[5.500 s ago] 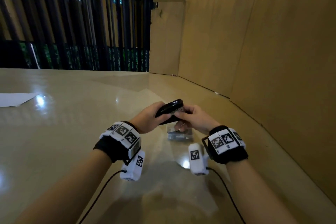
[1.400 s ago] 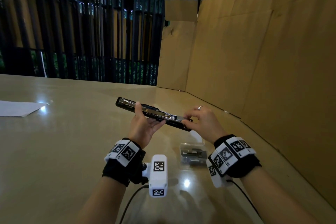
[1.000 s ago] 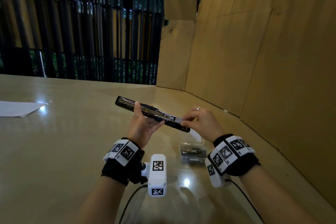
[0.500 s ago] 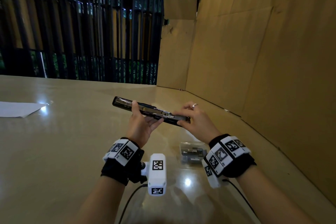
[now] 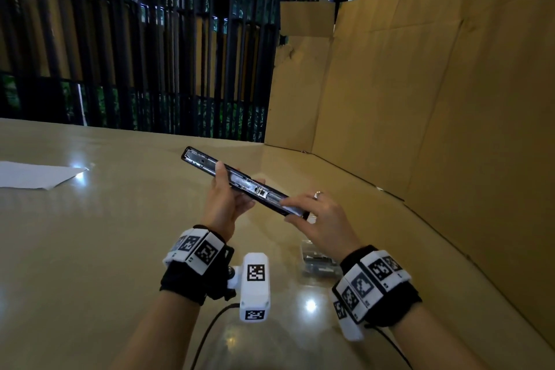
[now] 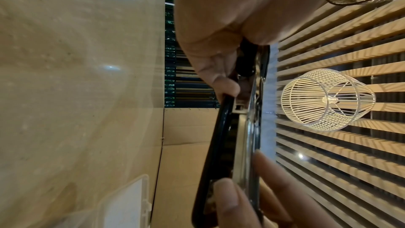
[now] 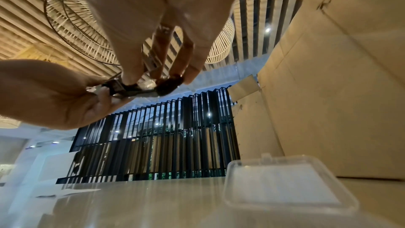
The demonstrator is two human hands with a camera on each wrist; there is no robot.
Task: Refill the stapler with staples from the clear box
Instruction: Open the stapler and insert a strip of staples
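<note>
Black wristbands (image 5: pixel 192 285) with white tag blocks, 1 ring (image 5: pixel 317 195)

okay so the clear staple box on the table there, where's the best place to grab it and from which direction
Probably the base of the clear box, pinched across its short sides from straight above. It lies flat on the table with its lid swung open, so the base is the stiff part. The right hand hangs right over it; the left hand and the stapler are clear of it.
</note>
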